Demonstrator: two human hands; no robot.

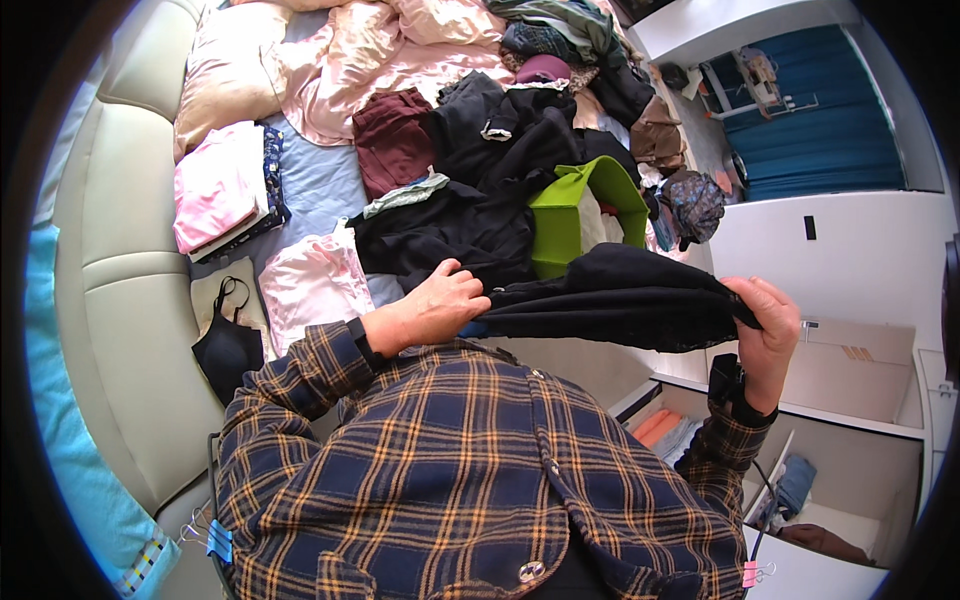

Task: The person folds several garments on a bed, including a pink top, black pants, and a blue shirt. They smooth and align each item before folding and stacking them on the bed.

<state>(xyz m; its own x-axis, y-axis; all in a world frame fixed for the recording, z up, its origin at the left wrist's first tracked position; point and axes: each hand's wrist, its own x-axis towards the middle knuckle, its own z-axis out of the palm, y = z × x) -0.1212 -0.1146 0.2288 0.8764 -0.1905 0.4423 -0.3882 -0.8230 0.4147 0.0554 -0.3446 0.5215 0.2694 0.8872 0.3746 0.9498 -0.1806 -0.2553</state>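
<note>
A black garment (622, 304) is stretched sideways between my two hands, in front of my chest. My left hand (431, 307) pinches one end of it, fingers closed. At the other end my right hand (769, 319) grips the cloth between thumb and fingers. Just beyond the garment stands an open green fabric box (556, 229) with light items inside. More black clothing (457, 232) lies beside the box on the bed. A folded pale pink garment (315, 281) is left of my left hand, and past it a black camisole (231, 341) lies on a cream piece.
Folded clothes (221, 187), maroon trousers (394, 139) and a pink satin blanket (337, 67) cover parts of the bed. A cream padded headboard (127, 300) runs along the left. At the lower right, open cabinet compartments (847, 480) hold some clothes.
</note>
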